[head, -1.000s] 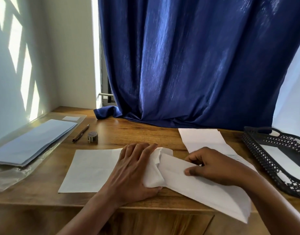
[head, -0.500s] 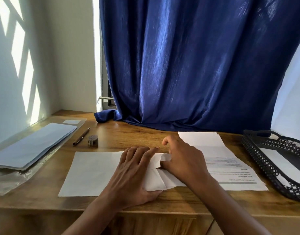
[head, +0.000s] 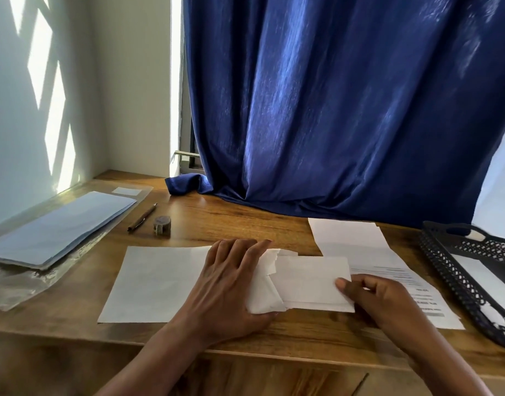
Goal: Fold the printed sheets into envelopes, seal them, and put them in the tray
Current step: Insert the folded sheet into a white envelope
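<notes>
Paper job, mid-fold. Left hand [head: 228, 284] lies flat, fingers straight, pressing the crumpled end of the folded sheet [head: 311, 281] onto the desk [head: 245, 221]. Right hand [head: 379, 298] pinches the sheet's right edge, thumb on top, fingers curled under. Sheet sits at the desk's front middle, overlapping a blank sheet [head: 157, 284] on its left and a printed sheet [head: 411, 284] on its right. Tray [head: 457, 270] stands far right with something white in it. I judge the paper light, limp and easy to tear or crease wrong, so I'd grip at edges and corners and press along folds. Seal not done yet.
</notes>
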The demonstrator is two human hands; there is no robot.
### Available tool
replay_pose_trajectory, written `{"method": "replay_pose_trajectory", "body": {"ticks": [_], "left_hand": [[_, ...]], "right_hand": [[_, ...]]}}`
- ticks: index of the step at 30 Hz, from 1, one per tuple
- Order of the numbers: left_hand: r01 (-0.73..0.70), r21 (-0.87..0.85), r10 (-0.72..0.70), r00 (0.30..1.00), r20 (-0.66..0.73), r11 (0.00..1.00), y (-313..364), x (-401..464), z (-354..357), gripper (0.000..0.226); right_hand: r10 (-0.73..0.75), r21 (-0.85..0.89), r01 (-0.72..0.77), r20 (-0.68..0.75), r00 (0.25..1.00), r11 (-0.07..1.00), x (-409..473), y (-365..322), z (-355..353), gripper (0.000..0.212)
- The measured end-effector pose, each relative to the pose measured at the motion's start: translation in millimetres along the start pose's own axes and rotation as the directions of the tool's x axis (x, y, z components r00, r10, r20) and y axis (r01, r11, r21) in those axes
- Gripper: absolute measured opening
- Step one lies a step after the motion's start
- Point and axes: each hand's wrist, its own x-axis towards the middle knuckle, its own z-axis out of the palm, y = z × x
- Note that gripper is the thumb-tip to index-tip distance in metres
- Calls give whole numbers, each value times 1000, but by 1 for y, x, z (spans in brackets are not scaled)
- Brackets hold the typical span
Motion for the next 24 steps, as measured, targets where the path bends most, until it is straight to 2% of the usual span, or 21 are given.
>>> {"method": "replay_pose_trajectory", "body": {"ticks": [4,7,10,12,16,21,24], "left_hand": [[-14,-5,14,1000,12,1000,1,0,1,111],[-28,-1,28,999,20,1000,2,0,0,111],[-46,8,45,999,29,999,4,1,-2,111],[-51,10,51,998,37,999,5,1,-3,110],[-58,7,57,998,19,998,6,1,-3,108],[-49,2,49,999,20,999,3,2,-1,108],[-62,-2,62,998,15,998,2,2,1,108]], "right_hand": [[-93,23,92,15,996,995,1,1,17,46],[-116,44,113,78,990,993,5,-13,39,29],[-161,37,157,128,979,987,10,-26,64,28],[-195,23,194,143,970,981,14,-32,80,15],[-215,2,218,153,964,976,20,-34,98,39],[-212,119,199,113,971,973,18,-30,88,17],[-227,108,213,133,965,971,16,-29,90,20]]}}
